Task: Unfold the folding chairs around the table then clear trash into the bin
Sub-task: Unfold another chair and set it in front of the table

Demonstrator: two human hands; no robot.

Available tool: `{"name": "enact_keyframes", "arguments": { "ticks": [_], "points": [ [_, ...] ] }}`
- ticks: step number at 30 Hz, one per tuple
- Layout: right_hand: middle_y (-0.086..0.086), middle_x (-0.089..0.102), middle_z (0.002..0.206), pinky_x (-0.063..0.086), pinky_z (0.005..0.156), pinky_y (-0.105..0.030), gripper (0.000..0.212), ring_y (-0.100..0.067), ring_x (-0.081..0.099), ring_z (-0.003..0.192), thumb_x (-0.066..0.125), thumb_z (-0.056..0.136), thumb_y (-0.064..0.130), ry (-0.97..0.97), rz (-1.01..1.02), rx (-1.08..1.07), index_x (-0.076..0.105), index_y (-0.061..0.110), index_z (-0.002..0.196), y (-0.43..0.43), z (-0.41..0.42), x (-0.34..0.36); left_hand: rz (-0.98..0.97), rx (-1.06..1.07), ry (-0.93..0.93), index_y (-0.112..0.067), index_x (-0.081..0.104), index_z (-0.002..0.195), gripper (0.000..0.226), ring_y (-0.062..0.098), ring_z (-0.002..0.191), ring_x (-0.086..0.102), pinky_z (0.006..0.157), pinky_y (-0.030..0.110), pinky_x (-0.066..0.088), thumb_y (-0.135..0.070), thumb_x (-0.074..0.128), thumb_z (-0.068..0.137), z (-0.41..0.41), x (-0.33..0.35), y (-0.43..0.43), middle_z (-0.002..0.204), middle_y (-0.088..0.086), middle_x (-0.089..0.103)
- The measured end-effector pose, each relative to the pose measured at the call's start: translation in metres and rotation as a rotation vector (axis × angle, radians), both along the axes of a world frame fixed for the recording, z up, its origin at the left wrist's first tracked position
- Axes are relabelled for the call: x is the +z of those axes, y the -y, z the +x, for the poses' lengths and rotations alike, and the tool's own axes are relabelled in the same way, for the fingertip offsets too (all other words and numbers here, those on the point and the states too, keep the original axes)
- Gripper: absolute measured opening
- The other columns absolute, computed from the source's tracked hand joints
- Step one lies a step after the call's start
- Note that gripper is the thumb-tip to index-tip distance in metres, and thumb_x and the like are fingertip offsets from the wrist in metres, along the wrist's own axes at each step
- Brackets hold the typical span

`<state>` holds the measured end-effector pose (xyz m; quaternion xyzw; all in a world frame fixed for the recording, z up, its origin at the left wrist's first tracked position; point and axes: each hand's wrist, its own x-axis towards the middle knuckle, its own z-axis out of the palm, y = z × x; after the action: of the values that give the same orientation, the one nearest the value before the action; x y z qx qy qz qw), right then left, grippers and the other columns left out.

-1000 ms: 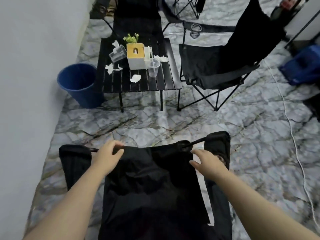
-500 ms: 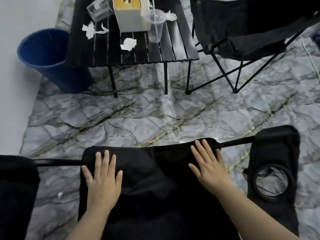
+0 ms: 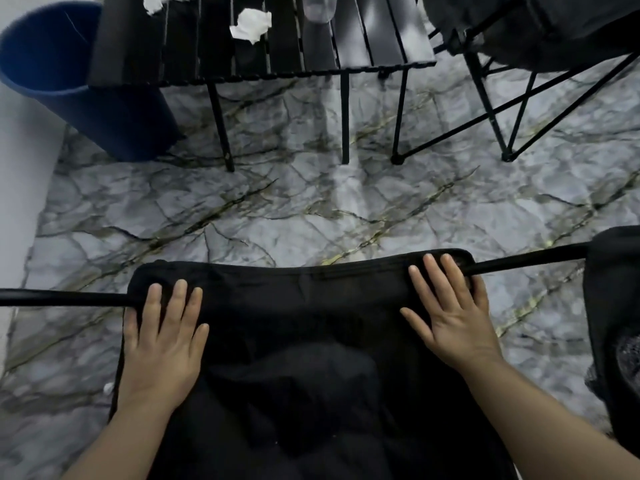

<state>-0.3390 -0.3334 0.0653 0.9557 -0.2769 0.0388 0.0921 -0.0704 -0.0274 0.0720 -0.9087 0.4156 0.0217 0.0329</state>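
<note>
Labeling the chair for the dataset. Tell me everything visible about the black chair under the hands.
The chair is black fabric, slack and creased, its seat spread wide. Thin black rods run out of its front edge on both sides; the right rod meets a fabric armrest with a mesh cup holder. It stands on the marble-look floor, facing the table. The left hand and right hand lie flat on the seat near the front corners, fingers spread.

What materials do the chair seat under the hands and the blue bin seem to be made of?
Chair seat: likely woven fabric, matte black; it sags and creases under the hands. Blue bin: probably plastic, smooth, slightly glossy, with a thin moulded rim.
</note>
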Motion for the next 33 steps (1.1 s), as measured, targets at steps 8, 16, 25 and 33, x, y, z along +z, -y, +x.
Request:
{"name": "enact_keyframes", "arguments": {
  "ticks": [8,16,25,33],
  "points": [
    [-0.001,0.023,0.155,0.02,0.109,-0.052,0.063,-0.013,-0.004,0.146,0.03,0.09,0.055,-0.034,0.066,-0.006,0.028,0.023,0.144,-0.002,0.0,0.009,0.017,0.032,-0.027,-0.009,0.023,0.143,0.063,0.021,0.144,-0.012,0.115,0.051,-0.001,-0.045,0.001,0.096,-0.007,0.011,0.004,0.153,0.009,0.015],
    [-0.003,0.022,0.153,0.016,0.11,-0.053,0.058,-0.017,0.004,0.146,0.026,0.094,0.05,0.004,0.083,-0.029,0.031,0.022,0.144,-0.005,0.001,0.007,-0.011,0.066,-0.089,-0.009,0.015,0.144,0.062,0.018,0.144,-0.016,0.107,0.062,0.02,-0.045,0.0,0.095,-0.009,0.01,-0.001,0.158,0.006,0.003],
    [-0.004,0.022,0.153,0.006,0.113,-0.05,0.062,-0.025,0.011,0.143,0.028,0.089,0.051,-0.129,0.232,-0.131,0.035,0.018,0.142,-0.043,-0.02,0.032,0.086,0.11,-0.162,-0.002,0.028,0.141,0.071,0.031,0.144,-0.011,0.111,0.058,0.007,-0.046,-0.004,0.095,-0.052,0.012,-0.027,0.152,0.02,0.019],
    [0.007,0.001,0.159,0.0,0.115,-0.043,0.065,-0.012,-0.013,0.145,0.003,0.092,0.06,-0.203,0.402,-0.306,0.008,0.028,0.148,-0.127,-0.113,0.014,0.151,0.088,-0.208,-0.002,0.031,0.139,0.069,0.022,0.144,-0.016,0.115,0.044,-0.009,-0.045,-0.001,0.095,-0.095,0.002,-0.071,0.15,0.017,0.027]
  ]
}}
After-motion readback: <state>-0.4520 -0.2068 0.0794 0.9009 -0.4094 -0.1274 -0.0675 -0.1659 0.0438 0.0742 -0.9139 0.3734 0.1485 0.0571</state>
